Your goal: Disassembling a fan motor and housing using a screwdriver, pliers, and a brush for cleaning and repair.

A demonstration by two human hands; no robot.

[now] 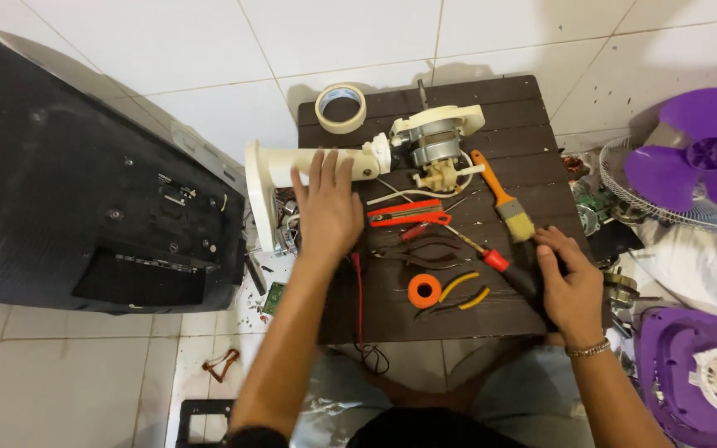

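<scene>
Fan stand (325, 163) under left hand (328, 207)

1 fan motor (435, 143), 2 tape rolls (340, 108), 1 paintbrush (504, 199), 2 pliers (421, 249)

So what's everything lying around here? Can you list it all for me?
fan motor: one, cream and metal, back of the dark wooden table
fan neck: one, cream, left of the motor
masking tape roll: one, beige, table's back left corner
paintbrush: one, orange handle, right of the motor
utility knife: one, red, table centre
pliers: one, dark, below the knife
screwdriver: one, red and black, by the right hand
orange tape roll: one, front of the table
yellow-handled cutters: one, beside the orange roll
flat screen: one, black, face down on the floor, left
fan blade: one, purple, right
left hand: resting on the fan neck
right hand: on the screwdriver's black handle
</scene>
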